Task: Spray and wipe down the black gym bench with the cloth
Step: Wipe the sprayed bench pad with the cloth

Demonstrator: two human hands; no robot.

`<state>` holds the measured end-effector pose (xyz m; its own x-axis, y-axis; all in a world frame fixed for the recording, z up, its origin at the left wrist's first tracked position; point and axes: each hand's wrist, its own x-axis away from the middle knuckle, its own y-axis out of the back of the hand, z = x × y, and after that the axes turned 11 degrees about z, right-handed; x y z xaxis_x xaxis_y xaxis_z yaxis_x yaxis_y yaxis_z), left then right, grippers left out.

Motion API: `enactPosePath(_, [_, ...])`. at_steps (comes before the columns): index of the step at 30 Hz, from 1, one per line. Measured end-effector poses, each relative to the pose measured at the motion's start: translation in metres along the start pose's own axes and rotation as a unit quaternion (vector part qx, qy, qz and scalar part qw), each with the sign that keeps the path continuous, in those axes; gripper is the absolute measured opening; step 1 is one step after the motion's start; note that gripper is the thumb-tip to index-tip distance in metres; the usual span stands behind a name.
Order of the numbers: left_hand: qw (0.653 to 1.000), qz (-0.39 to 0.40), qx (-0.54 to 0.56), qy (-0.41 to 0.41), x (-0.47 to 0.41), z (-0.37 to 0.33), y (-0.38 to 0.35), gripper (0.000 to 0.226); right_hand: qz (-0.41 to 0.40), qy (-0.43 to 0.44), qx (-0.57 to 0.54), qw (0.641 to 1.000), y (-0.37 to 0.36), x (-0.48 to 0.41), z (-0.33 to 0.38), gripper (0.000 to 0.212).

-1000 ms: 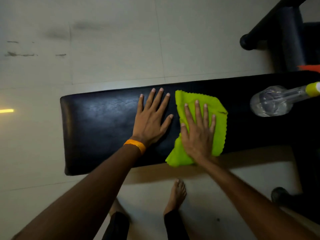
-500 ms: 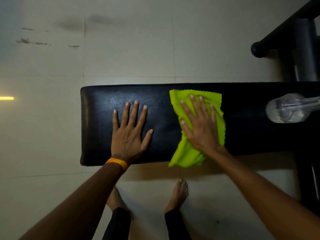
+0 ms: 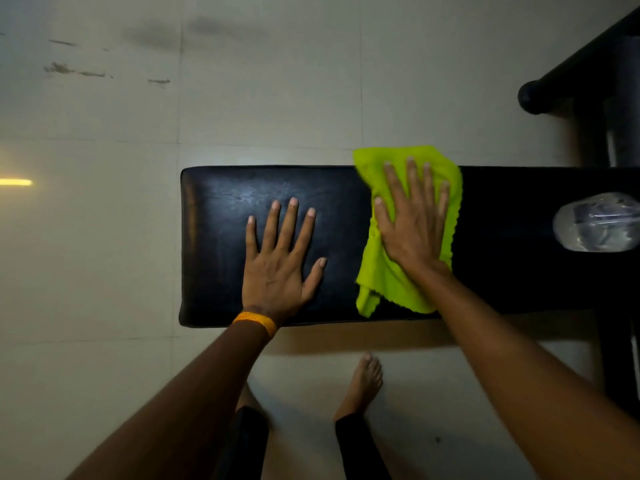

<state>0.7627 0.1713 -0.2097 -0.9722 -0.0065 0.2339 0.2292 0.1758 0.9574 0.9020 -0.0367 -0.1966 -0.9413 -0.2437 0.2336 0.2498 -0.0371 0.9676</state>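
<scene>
Two bare hands lie flat on the long black padded gym bench (image 3: 221,220), which runs from 9 to 3 o'clock across the pale tiled floor (image 3: 104,237). The left hand (image 3: 280,258), with an orange woven wristband (image 3: 256,322), is spread wide, fingers straight, palm pressed on the bare pad and holding nothing. At its 3 o'clock, the right hand (image 3: 412,223) is just as flat, fingers straight and pointing to 12, pressing down on the bright lime-green wiping cloth (image 3: 384,282) without curling round it.

The cloth covers the middle of the bench from near edge to far edge, and its top corner hangs past the far edge at 12 o'clock. A clear plastic spray bottle (image 3: 599,221) rests on the pad at 3 o'clock of the right hand, well apart from it and cut off by the picture's edge; it seems to lie on its side.

Since only palm pressure pins the cloth, a push further toward 12 could, I think, carry it off the far edge onto the floor. A broad sweep toward 3 o'clock might knock the bottle and set it rolling off. The patch under the planted left hand may also go unwiped.
</scene>
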Motion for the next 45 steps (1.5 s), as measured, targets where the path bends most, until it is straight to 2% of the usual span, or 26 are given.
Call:
enactPosePath(2, [1.000, -0.002, 0.003, -0.005, 0.001, 0.000, -0.001, 0.076, -0.040, -0.144, -0.067, 0.987, -0.006, 0.014, 0.037, 0.062])
enactPosePath(3, [1.000, -0.003, 0.006, -0.008, 0.001, -0.001, 0.000, 0.076, -0.034, -0.153, -0.081, 0.984, -0.008, 0.027, 0.059, 0.062])
enactPosePath(4, [1.000, -0.004, 0.010, -0.008, 0.000, 0.000, 0.000, 0.076, -0.019, -0.119, -0.075, 0.990, -0.011, 0.042, 0.076, 0.062])
enactPosePath(7, [0.999, -0.004, 0.037, -0.021, 0.001, 0.002, 0.002, 0.072, 0.054, 0.092, 0.003, 0.994, -0.013, 0.066, 0.066, 0.059])
enactPosePath(9, [0.998, -0.008, 0.050, -0.032, 0.005, 0.011, 0.008, 0.069, 0.054, 0.147, 0.016, 0.988, -0.008, 0.047, 0.036, 0.059])
enactPosePath(10, [0.998, -0.011, 0.052, -0.030, 0.007, 0.018, 0.010, 0.068, 0.042, 0.124, 0.019, 0.991, -0.008, 0.037, 0.024, 0.060])
enactPosePath(12, [0.998, -0.016, 0.055, 0.003, 0.012, 0.041, 0.014, 0.068, 0.009, -0.002, -0.008, 1.000, -0.007, 0.030, 0.021, 0.062])
enactPosePath(14, [0.997, -0.011, 0.063, 0.037, 0.013, 0.060, 0.014, 0.071, -0.024, -0.125, -0.055, 0.990, -0.012, 0.044, 0.051, 0.063])
enactPosePath(15, [0.997, -0.010, 0.066, 0.042, 0.013, 0.067, 0.015, 0.072, -0.030, -0.146, -0.073, 0.986, -0.015, 0.057, 0.074, 0.064])
enactPosePath(16, [0.997, -0.012, 0.069, 0.043, 0.012, 0.071, 0.015, 0.072, -0.023, -0.129, -0.079, 0.988, -0.020, 0.072, 0.096, 0.064])
enactPosePath(18, [0.995, -0.028, 0.083, 0.044, 0.012, 0.073, 0.015, 0.069, 0.014, -0.032, -0.052, 0.998, -0.029, 0.097, 0.126, 0.064])
enactPosePath(22, [0.992, -0.037, 0.109, 0.046, 0.016, 0.072, 0.012, 0.065, 0.050, 0.182, 0.012, 0.982, -0.021, 0.068, 0.102, 0.063])
enactPosePath(23, [0.992, -0.039, 0.109, 0.043, 0.017, 0.073, 0.012, 0.064, 0.045, 0.182, 0.018, 0.982, -0.018, 0.050, 0.093, 0.063])
enactPosePath(24, [0.992, -0.043, 0.109, 0.038, 0.017, 0.074, 0.012, 0.063, 0.032, 0.142, 0.011, 0.989, -0.016, 0.034, 0.089, 0.062])
enactPosePath(27, [0.990, -0.059, 0.120, 0.034, 0.018, 0.074, 0.012, 0.061, -0.010, -0.060, -0.051, 0.997, -0.015, 0.023, 0.118, 0.063])
enactPosePath(28, [0.989, -0.063, 0.126, 0.035, 0.018, 0.074, 0.011, 0.060, -0.014, -0.081, -0.060, 0.995, -0.018, 0.034, 0.138, 0.064])
enactPosePath(29, [0.988, -0.066, 0.132, 0.037, 0.018, 0.075, 0.011, 0.060, -0.004, -0.062, -0.063, 0.996, -0.021, 0.051, 0.155, 0.063])
enactPosePath(31, [0.988, -0.067, 0.136, 0.031, 0.018, 0.077, 0.010, 0.061, 0.037, 0.037, -0.044, 0.998, -0.030, 0.087, 0.171, 0.063])
enactPosePath(33, [0.989, -0.059, 0.133, 0.024, 0.019, 0.079, 0.010, 0.062, 0.061, 0.127, -0.028, 0.990, -0.033, 0.108, 0.156, 0.064])
enactPosePath(35, [0.991, -0.056, 0.121, 0.025, 0.020, 0.080, 0.011, 0.061, 0.060, 0.164, -0.024, 0.984, -0.031, 0.100, 0.119, 0.065])
enactPosePath(37, [0.993, -0.050, 0.099, 0.025, 0.022, 0.081, 0.012, 0.061, 0.047, 0.134, 0.014, 0.990, -0.025, 0.079, 0.073, 0.066])
enactPosePath(39, [0.995, -0.040, 0.089, 0.032, 0.020, 0.077, 0.013, 0.062, 0.033, 0.036, 0.010, 0.999, -0.011, 0.057, 0.031, 0.067])
enactPosePath(41, [0.995, -0.035, 0.084, 0.037, 0.014, 0.065, 0.014, 0.063, 0.015, -0.069, -0.031, 0.997, -0.008, 0.054, 0.025, 0.068])
enactPosePath(42, [0.996, -0.033, 0.081, 0.030, 0.010, 0.056, 0.015, 0.063, 0.008, -0.090, -0.036, 0.995, -0.010, 0.060, 0.033, 0.068])
enactPosePath(43, [0.996, -0.031, 0.079, 0.016, 0.005, 0.045, 0.015, 0.063, 0.009, -0.075, -0.027, 0.997, -0.014, 0.070, 0.042, 0.067])
enactPosePath(45, [0.996, -0.028, 0.081, -0.014, -0.007, 0.024, 0.018, 0.064, 0.030, 0.020, 0.001, 0.999, -0.019, 0.090, 0.045, 0.067])
